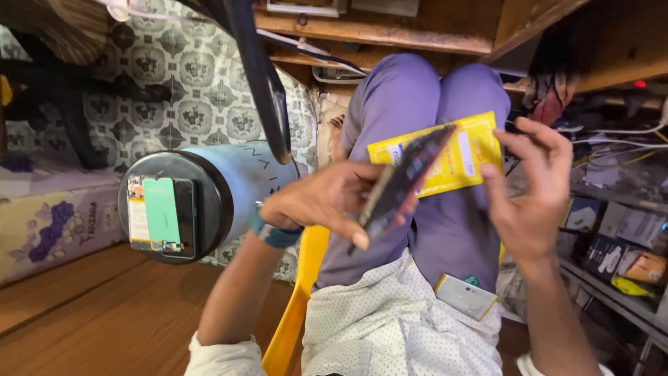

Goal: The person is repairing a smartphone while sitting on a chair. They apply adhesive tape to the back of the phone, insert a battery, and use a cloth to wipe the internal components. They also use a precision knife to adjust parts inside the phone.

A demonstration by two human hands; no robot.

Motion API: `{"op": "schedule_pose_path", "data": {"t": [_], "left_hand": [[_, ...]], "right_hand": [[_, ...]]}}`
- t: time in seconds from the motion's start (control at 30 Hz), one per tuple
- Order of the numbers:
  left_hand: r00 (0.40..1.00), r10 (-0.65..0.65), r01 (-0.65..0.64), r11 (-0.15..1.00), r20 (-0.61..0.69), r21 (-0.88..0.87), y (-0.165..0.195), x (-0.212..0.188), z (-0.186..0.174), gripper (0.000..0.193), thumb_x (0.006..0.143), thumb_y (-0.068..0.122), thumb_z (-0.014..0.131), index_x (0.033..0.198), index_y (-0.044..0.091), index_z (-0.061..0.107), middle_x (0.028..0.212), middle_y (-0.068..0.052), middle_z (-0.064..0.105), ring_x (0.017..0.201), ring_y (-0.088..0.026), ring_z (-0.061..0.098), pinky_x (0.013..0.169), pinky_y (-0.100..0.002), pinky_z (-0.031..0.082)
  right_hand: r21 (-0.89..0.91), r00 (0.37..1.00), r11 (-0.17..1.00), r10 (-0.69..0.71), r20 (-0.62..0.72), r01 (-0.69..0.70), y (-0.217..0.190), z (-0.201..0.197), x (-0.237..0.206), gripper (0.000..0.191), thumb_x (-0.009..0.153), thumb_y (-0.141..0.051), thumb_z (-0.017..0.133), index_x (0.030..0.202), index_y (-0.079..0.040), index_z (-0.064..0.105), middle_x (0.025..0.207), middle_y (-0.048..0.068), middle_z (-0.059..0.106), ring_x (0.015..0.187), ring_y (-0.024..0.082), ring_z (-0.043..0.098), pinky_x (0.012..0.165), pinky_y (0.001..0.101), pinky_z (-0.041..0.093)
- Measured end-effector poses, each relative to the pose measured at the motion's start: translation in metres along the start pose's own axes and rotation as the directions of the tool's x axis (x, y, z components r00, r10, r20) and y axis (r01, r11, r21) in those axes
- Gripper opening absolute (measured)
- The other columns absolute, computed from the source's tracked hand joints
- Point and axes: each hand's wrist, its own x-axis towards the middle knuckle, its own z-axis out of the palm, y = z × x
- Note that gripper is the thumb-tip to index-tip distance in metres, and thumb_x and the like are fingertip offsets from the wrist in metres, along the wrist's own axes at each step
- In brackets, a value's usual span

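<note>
My left hand (327, 198) grips a dark, thin phone screen panel (403, 182) edge-on over my lap. My right hand (532, 191) holds a flat yellow packet (456, 157) by its right edge, just behind the panel. Both hands hover above my purple trousers (445, 230). I wear a blue wristband (273, 234) on the left wrist.
A round black-topped stand (177, 205) at the left carries an opened phone with a green battery (161, 211). A white phone (465, 296) lies on my lap. A yellow chair edge (296, 306), a black lamp arm (257, 69) and cluttered shelves (619, 237) at the right surround me.
</note>
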Motion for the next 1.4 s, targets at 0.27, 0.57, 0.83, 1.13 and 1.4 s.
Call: {"op": "schedule_pose_path", "data": {"t": [0.27,0.57,0.83,1.13,1.4], "left_hand": [[0.966,-0.133,0.157,0.983,0.222,-0.092,-0.032,0.041,0.017,0.089,0.077,0.013,0.096,0.151,-0.006,0.049,0.142,-0.013,0.06,0.131,-0.02,0.06,0.122,-0.038,0.047],[0.956,-0.058,0.1,0.986,0.288,-0.134,-0.056,0.048,0.02,0.1,0.077,0.028,0.097,0.155,-0.006,0.044,0.147,-0.016,0.058,0.139,-0.024,0.057,0.128,-0.04,0.04],[0.968,0.234,-0.214,0.96,-0.095,0.183,-0.036,0.04,0.064,0.076,0.098,0.025,0.08,0.159,0.0,0.042,0.155,-0.015,0.049,0.145,-0.022,0.051,0.127,-0.037,0.042],[0.654,0.626,-0.137,0.651,-0.426,0.746,-0.001,0.046,0.11,0.022,0.103,0.014,0.072,0.123,0.005,0.073,0.112,-0.008,0.078,0.096,-0.015,0.079,0.087,-0.025,0.063],[0.605,0.594,-0.117,0.725,-0.53,0.679,0.001,0.045,0.107,0.018,0.103,0.013,0.071,0.115,0.001,0.075,0.1,-0.006,0.08,0.085,-0.008,0.074,0.077,-0.022,0.06]], "right_hand": [[0.529,0.932,0.813,0.045,0.36,-0.243,-0.012,-0.054,0.013,0.028,0.098,-0.014,0.074,0.117,0.007,0.076,0.095,0.014,0.073,0.085,0.017,0.066,0.074,0.0246,0.05],[0.552,0.951,0.8,0.072,0.302,-0.236,-0.012,-0.051,0.008,0.014,0.094,-0.003,0.074,0.104,0.007,0.075,0.097,0.013,0.072,0.084,0.016,0.069,0.073,0.0233,0.055],[0.428,0.964,0.897,-0.004,0.265,-0.114,-0.028,-0.066,0.019,0.012,0.093,-0.001,0.077,0.099,0.008,0.073,0.091,0.014,0.071,0.08,0.015,0.067,0.07,0.0224,0.053],[0.267,0.961,0.953,-0.197,0.192,0.142,-0.042,-0.058,0.02,0.015,0.089,-0.001,0.081,0.1,0.006,0.073,0.088,0.015,0.071,0.083,0.019,0.068,0.073,0.0269,0.053],[0.429,0.982,0.897,0.033,0.185,-0.111,-0.03,-0.049,0.01,0.013,0.097,-0.001,0.071,0.107,0.007,0.072,0.099,0.014,0.072,0.09,0.016,0.068,0.083,0.0251,0.053]]}}
